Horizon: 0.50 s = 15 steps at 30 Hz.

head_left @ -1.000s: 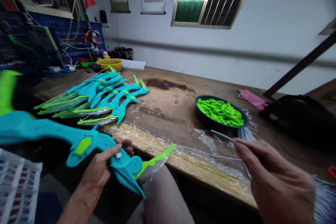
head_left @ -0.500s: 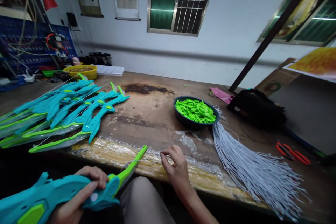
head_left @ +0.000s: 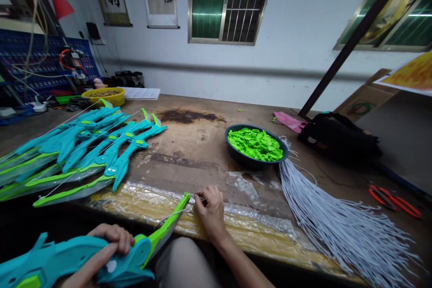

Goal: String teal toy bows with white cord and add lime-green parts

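Note:
My left hand (head_left: 113,240) is wrapped around the teal body of a toy bow (head_left: 76,252), low at the left above my lap. The bow's bright green limb (head_left: 168,225) points up and right to the table edge. By that limb's tip, my right hand (head_left: 209,209) pinches a thin pale string, which runs to the limb. The fingertips are closed together just right of the tip. Part of the bow lies outside the left edge of the view.
Several teal and green toy bows (head_left: 111,144) lie piled at the left. A dark bowl (head_left: 248,165) holds green plastic pieces. Beside it lies a bundle of white cords (head_left: 334,207), with orange-handled scissors (head_left: 394,200) farther right. A yellow basin (head_left: 114,99) stands at the back left.
My right hand has moved left with the string, close to the green limb's tip. My left hand keeps its hold on the bow. The view has shifted slightly.

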Each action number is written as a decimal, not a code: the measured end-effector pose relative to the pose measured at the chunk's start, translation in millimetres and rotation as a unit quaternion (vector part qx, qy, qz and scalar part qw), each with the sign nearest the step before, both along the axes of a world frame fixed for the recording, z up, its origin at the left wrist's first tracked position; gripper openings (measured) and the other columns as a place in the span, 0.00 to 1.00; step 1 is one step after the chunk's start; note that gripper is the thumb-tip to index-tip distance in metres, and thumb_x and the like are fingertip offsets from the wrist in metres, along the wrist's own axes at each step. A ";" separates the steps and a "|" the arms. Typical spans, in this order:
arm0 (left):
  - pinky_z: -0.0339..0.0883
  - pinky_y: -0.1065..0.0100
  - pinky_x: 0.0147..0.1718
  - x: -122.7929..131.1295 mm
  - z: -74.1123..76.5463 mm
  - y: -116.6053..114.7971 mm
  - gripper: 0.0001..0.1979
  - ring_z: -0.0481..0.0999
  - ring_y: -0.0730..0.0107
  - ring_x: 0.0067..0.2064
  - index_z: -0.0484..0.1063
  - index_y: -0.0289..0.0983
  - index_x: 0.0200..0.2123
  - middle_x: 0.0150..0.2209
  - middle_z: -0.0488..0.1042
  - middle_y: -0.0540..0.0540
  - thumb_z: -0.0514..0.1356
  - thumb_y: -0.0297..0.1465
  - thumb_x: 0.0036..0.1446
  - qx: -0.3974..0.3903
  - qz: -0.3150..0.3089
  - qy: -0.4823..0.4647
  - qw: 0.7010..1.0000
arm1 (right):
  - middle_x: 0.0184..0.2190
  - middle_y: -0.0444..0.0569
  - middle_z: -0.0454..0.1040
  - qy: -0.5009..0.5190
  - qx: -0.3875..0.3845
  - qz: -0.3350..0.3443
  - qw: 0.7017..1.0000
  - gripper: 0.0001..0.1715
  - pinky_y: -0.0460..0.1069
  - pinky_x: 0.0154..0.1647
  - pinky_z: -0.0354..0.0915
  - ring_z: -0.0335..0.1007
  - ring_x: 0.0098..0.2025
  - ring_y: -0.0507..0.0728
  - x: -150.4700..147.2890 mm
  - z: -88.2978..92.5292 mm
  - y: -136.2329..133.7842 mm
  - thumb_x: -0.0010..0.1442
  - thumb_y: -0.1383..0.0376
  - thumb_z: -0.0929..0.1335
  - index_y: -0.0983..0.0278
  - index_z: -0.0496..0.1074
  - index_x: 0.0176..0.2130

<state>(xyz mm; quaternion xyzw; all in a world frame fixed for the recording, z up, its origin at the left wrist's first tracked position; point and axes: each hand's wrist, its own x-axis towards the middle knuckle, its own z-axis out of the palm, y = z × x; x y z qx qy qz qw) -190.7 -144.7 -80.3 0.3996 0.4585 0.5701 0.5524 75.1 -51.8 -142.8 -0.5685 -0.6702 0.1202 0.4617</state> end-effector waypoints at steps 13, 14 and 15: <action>0.74 0.62 0.39 -0.5 -2.4 0.7 0.04 0.73 0.63 0.34 0.73 0.42 0.32 0.28 0.73 0.48 0.64 0.34 0.56 0.007 0.000 -0.010 1.000 | 0.36 0.47 0.74 -0.068 -0.073 0.014 0.995 0.04 0.52 0.46 0.54 0.66 0.44 0.59 -6.5 -1.3 3.7 0.63 0.70 0.70 0.63 0.75 0.34; 0.74 0.62 0.39 -1.4 -2.9 1.1 0.03 0.73 0.62 0.34 0.73 0.42 0.32 0.28 0.73 0.48 0.64 0.33 0.56 0.010 -0.010 -0.012 1.000 | 0.38 0.48 0.74 -0.082 -0.083 0.022 0.993 0.02 0.52 0.47 0.55 0.66 0.45 0.60 -8.7 0.1 4.8 0.64 0.68 0.70 0.63 0.75 0.38; 0.74 0.61 0.39 -2.1 -3.4 1.3 0.02 0.73 0.62 0.35 0.73 0.42 0.32 0.28 0.73 0.48 0.64 0.32 0.57 0.014 -0.022 -0.013 1.000 | 0.40 0.50 0.74 -0.097 -0.094 0.032 0.990 0.04 0.53 0.48 0.55 0.66 0.47 0.61 -11.1 1.8 6.4 0.64 0.67 0.70 0.63 0.75 0.41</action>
